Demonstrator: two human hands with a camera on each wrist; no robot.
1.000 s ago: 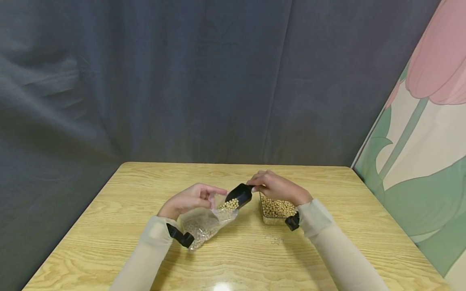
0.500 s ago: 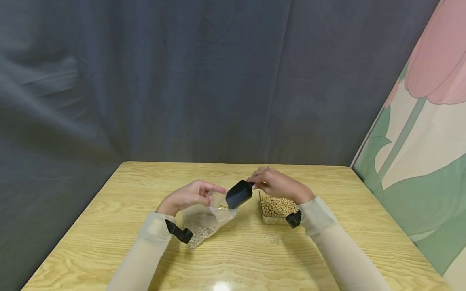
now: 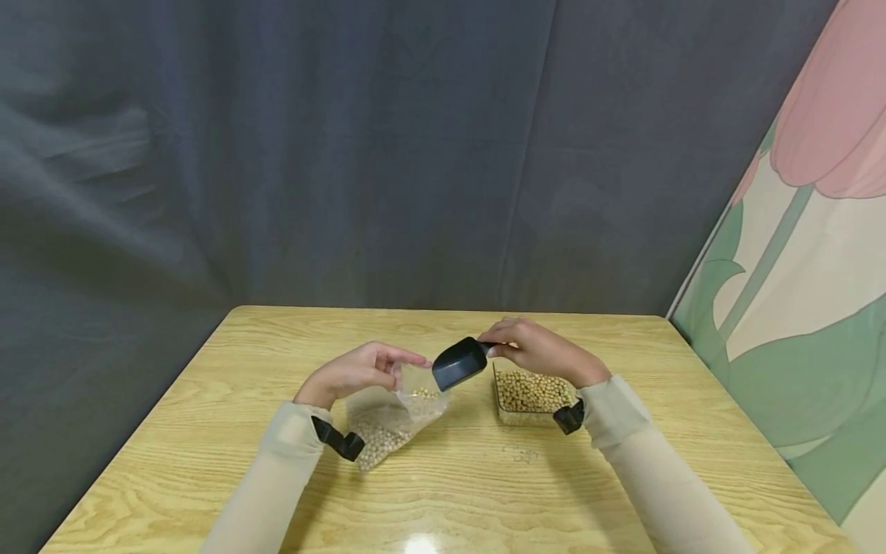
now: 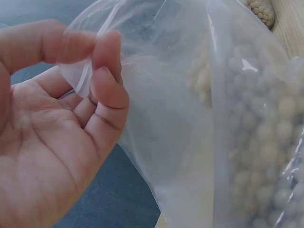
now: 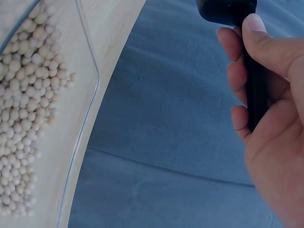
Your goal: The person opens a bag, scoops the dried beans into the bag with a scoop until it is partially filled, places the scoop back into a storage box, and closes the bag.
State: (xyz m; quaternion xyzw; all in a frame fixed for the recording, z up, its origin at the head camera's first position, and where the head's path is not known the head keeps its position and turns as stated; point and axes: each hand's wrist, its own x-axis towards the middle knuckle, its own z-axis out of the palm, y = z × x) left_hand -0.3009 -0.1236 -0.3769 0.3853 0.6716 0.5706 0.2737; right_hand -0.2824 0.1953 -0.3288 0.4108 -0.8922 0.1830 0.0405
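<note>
My left hand [image 3: 356, 375] pinches the top edge of a clear plastic bag [image 4: 161, 109] between thumb and fingers. Pale round beans, which look like soybeans [image 4: 266, 156], fill the lower part of the bag. In the head view the bag rests tilted on the table, its mouth toward the right. By its handle, my right hand [image 3: 543, 350] grips a black scoop [image 3: 460, 363]. The scoop's bowl is tilted at the bag's mouth, and no beans show in it. Whether the bowl touches the bag I cannot tell.
A clear rectangular container [image 3: 529, 419] of the same beans stands beneath and beside my right hand. Small dark marks [image 3: 521, 454] show on the wooden table [image 3: 443, 500] in front of it. A dark curtain [image 3: 443, 154] hangs behind the table, with a flower-patterned cloth [image 3: 796, 308] at the right.
Beans have left the scoop and lie inside the bag's mouth. My right hand has shifted slightly up and right with the scoop, while my left hand stays nearly in place.
</note>
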